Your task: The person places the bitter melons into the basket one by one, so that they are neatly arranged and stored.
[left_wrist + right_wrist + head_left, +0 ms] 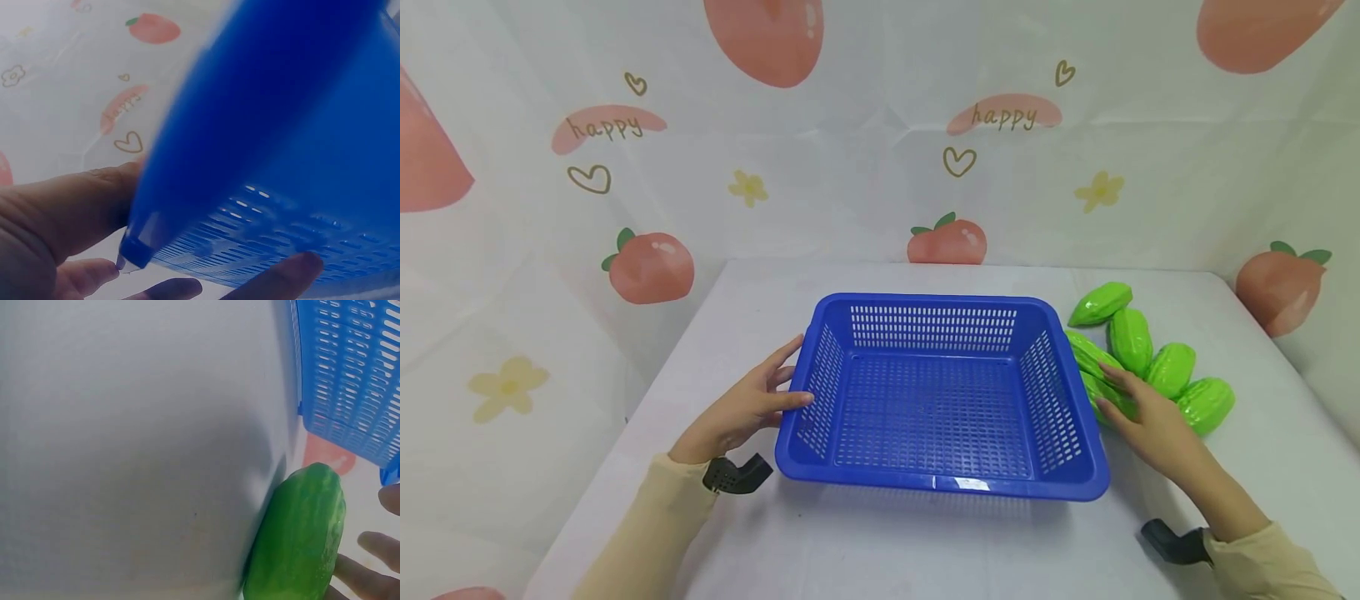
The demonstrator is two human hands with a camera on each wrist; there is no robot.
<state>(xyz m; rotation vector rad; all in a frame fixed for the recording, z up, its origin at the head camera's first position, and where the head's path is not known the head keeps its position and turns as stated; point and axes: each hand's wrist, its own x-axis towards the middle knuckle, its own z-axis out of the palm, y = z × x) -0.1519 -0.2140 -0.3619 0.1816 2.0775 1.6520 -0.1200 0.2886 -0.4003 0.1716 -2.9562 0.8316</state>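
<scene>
The blue plastic basket (936, 417), with slotted sides, stands on the white table and holds nothing. My left hand (745, 412) grips its left rim, thumb lapping over the edge and fingers against the outer wall. In the left wrist view the basket's wall (250, 125) fills much of the picture. To the right of the basket, my right hand (1161, 429) is over the green ridged vegetables, fingers spread and loosely bent. Its fingertips overlap one long green vegetable (1093, 354). The right wrist view shows a green vegetable (300, 537) beside the fingers (381, 547).
Several more glossy green vegetables (1131, 342) lie bunched at the table's right side, behind and beside the right hand. A white cloth (850, 167) printed with peaches and hearts hangs behind the table (865, 550). Black wrist mounts (737, 475) stick out from both sleeves.
</scene>
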